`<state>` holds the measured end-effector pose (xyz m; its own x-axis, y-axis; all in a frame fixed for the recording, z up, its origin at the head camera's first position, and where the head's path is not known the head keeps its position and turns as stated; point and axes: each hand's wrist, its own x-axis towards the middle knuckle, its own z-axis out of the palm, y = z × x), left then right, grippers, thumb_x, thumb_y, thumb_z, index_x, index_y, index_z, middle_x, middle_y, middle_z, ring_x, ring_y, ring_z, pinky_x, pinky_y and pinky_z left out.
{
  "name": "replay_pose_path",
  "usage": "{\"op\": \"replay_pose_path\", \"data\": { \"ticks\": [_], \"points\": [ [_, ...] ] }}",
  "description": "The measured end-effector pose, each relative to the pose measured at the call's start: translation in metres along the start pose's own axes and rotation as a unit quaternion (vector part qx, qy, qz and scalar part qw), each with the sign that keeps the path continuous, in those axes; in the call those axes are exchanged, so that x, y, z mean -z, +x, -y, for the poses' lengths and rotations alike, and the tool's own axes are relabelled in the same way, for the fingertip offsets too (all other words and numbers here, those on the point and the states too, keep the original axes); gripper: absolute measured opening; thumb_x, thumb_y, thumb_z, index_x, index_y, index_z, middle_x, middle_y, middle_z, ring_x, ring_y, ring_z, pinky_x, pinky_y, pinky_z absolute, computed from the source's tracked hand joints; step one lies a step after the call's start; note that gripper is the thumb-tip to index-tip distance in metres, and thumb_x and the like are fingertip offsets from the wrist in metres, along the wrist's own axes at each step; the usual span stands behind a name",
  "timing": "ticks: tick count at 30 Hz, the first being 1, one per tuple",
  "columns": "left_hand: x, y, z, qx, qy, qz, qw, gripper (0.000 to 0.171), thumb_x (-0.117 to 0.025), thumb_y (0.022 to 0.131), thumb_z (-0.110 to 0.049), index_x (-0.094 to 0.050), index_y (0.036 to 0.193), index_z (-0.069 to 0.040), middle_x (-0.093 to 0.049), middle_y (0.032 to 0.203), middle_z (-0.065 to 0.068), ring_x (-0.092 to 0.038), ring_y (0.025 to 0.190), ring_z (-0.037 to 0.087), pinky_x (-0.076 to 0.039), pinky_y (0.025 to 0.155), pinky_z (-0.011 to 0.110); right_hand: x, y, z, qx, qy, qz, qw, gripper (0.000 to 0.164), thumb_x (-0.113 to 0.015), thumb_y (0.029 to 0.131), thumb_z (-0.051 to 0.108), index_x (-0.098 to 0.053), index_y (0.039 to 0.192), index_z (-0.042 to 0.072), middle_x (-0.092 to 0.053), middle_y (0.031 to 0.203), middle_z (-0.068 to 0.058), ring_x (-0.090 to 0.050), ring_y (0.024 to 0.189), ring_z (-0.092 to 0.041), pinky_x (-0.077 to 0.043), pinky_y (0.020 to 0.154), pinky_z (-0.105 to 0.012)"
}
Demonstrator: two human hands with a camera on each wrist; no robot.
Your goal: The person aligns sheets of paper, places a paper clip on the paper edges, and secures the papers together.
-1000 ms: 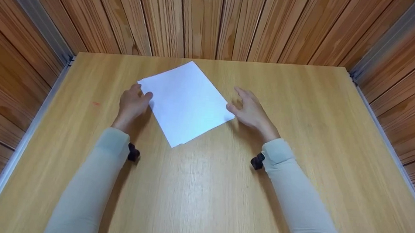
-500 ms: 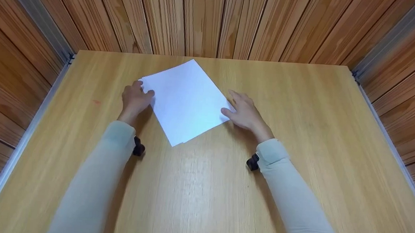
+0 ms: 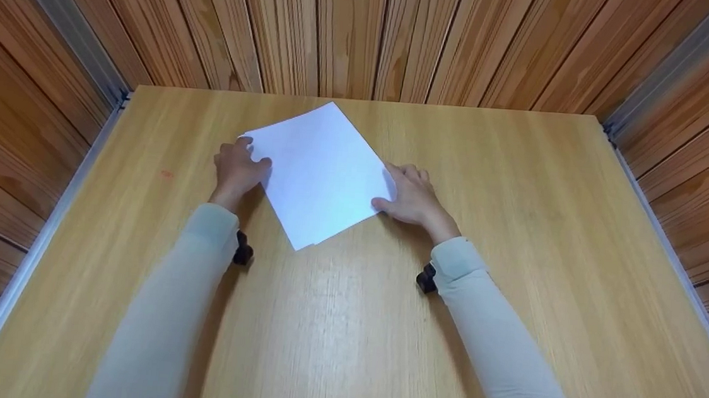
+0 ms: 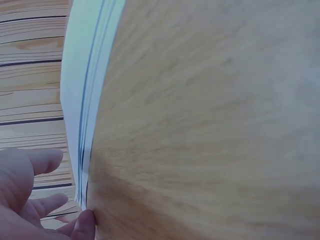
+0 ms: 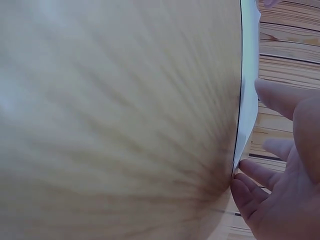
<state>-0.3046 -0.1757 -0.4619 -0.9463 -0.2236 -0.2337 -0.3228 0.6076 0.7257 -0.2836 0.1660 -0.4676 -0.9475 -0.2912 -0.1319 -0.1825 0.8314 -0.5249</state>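
White sheets of paper (image 3: 321,177) lie in a stack on the table, turned so one corner points toward the person. At the near corner their edges are slightly offset. My left hand (image 3: 240,168) reaches round the left corner, with thumb and fingers spread. The left wrist view shows the layered paper edges (image 4: 92,100), and fingertips of the left hand (image 4: 30,200) at the edge's low end. Across from it, my right hand (image 3: 415,197) covers the right corner. In the right wrist view, fingertips of that hand (image 5: 290,200) meet the paper edge (image 5: 249,105).
The stack rests on a light wooden table (image 3: 331,336) with a small reddish mark (image 3: 166,173) left of the left hand. Wood-plank walls (image 3: 348,34) stand behind and at both sides. A small black camera (image 3: 243,250) sits at the left wrist, another (image 3: 426,279) at the right.
The right hand has moved left and slightly nearer the person, from beside the right corner onto it. The left hand has shifted slightly right, against the left corner. The stack has barely moved.
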Motion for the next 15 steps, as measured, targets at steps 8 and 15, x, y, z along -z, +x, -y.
{"op": "replay_pose_path", "data": {
  "ticks": [8,15],
  "points": [
    [-0.0034,0.0,-0.0003,-0.045,0.036,0.003,0.9983,0.076,-0.068,0.1,-0.024,-0.033,0.166,-0.008,-0.038,0.157,0.022,-0.032,0.139,0.039,-0.038,0.119,0.053,-0.0012,-0.0011,0.0038,0.006,-0.029,0.011,0.999,0.086,-0.071,0.1,0.041,-0.029,0.168,0.011,-0.035,0.16,-0.019,-0.03,0.14,-0.037,-0.033,0.117,-0.052],
    [-0.005,0.0041,-0.0013,-0.059,0.095,0.013,0.9937,0.073,-0.065,0.1,-0.02,-0.034,0.165,-0.003,-0.035,0.154,0.025,-0.031,0.136,0.041,-0.04,0.116,0.051,-0.0026,-0.0031,0.0076,0.013,-0.071,0.021,0.997,0.077,-0.066,0.103,0.041,-0.037,0.165,0.006,-0.033,0.16,-0.022,-0.03,0.139,-0.04,-0.034,0.116,-0.054]
  ]
}}
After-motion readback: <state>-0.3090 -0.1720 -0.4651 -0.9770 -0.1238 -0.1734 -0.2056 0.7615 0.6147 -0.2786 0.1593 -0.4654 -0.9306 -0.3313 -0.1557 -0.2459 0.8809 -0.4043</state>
